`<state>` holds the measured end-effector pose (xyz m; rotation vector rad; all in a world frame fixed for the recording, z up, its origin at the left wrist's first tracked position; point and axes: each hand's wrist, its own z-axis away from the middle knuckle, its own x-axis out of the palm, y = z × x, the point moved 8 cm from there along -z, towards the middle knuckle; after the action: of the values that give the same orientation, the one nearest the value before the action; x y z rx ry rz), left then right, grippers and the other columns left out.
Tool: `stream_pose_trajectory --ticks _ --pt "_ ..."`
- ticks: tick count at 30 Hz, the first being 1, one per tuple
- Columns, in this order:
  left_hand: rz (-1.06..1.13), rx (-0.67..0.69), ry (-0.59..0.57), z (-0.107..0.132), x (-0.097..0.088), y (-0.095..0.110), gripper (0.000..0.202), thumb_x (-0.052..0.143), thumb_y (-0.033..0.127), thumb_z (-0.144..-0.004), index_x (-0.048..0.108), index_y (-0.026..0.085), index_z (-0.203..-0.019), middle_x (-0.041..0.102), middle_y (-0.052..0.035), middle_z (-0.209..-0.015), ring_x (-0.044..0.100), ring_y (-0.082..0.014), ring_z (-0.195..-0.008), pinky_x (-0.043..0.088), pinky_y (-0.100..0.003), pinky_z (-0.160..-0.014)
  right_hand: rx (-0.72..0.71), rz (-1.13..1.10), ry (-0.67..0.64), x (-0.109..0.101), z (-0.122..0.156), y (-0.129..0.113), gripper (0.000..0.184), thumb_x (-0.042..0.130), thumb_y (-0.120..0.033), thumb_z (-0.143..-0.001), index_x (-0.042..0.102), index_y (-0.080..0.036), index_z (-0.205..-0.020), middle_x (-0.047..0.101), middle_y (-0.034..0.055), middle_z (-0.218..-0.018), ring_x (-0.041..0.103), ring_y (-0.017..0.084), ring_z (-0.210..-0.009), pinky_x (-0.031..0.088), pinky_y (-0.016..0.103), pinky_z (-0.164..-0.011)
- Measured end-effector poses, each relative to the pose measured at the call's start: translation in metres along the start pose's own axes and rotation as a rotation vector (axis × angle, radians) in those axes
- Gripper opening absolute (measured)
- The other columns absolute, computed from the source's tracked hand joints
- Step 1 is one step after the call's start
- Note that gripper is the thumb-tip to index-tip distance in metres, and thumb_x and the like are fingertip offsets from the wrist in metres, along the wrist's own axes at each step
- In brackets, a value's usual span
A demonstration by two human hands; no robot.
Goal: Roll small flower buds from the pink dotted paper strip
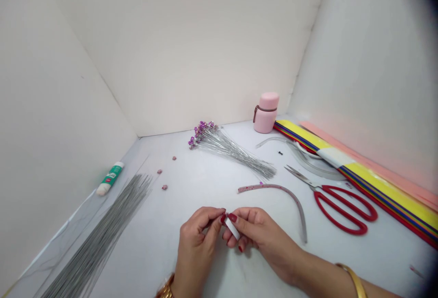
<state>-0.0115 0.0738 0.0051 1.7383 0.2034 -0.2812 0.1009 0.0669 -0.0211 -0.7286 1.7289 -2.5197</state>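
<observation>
My left hand [198,238] and my right hand [258,236] meet low in the middle of the white table [191,184]. Both pinch a small white strip [232,228] between thumb and fingers, so both hands are closed on it. Just beyond them lies a curved grey band [290,195] with a pink speckled end. Farther back rests a bundle of thin wires tipped with purple beads [232,149]. Red-handled scissors [337,202] lie to the right of my right hand.
A pile of long grey wires [99,238] lies at the left, with a green-and-white glue tube [110,178] beside it. A pink jar [266,112] stands at the back. Coloured paper strips [376,179] run along the right wall. Three loose beads [164,187] lie left of centre.
</observation>
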Motion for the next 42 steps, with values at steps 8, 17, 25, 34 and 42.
stream_pose_trajectory --ticks 8,17,25,34,42 --pt "0.132 0.017 -0.118 0.001 0.009 0.004 0.018 0.051 0.019 -0.08 0.063 0.018 -0.093 0.066 -0.0062 -0.085 0.06 -0.0177 -0.079 0.047 -0.028 -0.072 -0.052 -0.033 0.051 -0.006 -0.003 -0.003 0.02 0.065 -0.031 -0.071 0.065 -0.012 -0.074 0.061 0.0018 -0.06 0.052 0.009 -0.055 0.034 0.019 -0.05" --pt "0.495 -0.35 -0.083 0.002 0.019 -0.016 0.01 0.058 0.023 -0.076 0.062 0.013 -0.074 0.061 0.0007 -0.056 0.056 -0.0126 -0.056 0.045 -0.024 -0.059 -0.042 0.075 0.074 -0.008 -0.006 0.002 0.027 0.063 -0.038 -0.07 0.065 -0.011 -0.071 0.063 0.003 -0.059 0.051 0.01 -0.052 0.033 0.02 -0.047" --pt "0.305 -0.296 -0.032 0.0 0.01 -0.023 0.014 0.059 0.027 -0.074 0.064 0.014 -0.077 0.064 -0.002 -0.058 0.058 -0.0156 -0.057 0.047 -0.026 -0.058 -0.033 0.161 0.07 -0.008 -0.007 0.003 0.025 0.061 -0.036 -0.072 0.063 -0.011 -0.069 0.061 0.0029 -0.06 0.05 0.009 -0.052 0.033 0.02 -0.048" --pt "-0.135 0.18 -0.078 0.005 0.007 0.014 0.02 0.051 0.013 -0.078 0.066 0.018 -0.09 0.064 -0.0093 -0.097 0.058 -0.0205 -0.09 0.045 -0.03 -0.08 -0.133 0.148 0.08 -0.009 -0.004 -0.007 0.017 0.06 -0.029 -0.074 0.065 -0.013 -0.077 0.054 -0.002 -0.059 0.04 0.007 -0.049 0.031 0.019 -0.049" --pt "0.259 -0.093 -0.135 -0.003 0.012 -0.006 0.014 0.051 0.023 -0.08 0.063 0.018 -0.086 0.057 -0.0031 -0.08 0.059 -0.0123 -0.059 0.049 -0.024 -0.059 -0.099 0.148 0.0 -0.002 -0.006 -0.005 0.021 0.056 -0.031 -0.077 0.066 -0.013 -0.077 0.056 -0.0003 -0.062 0.042 0.007 -0.05 0.031 0.02 -0.05"
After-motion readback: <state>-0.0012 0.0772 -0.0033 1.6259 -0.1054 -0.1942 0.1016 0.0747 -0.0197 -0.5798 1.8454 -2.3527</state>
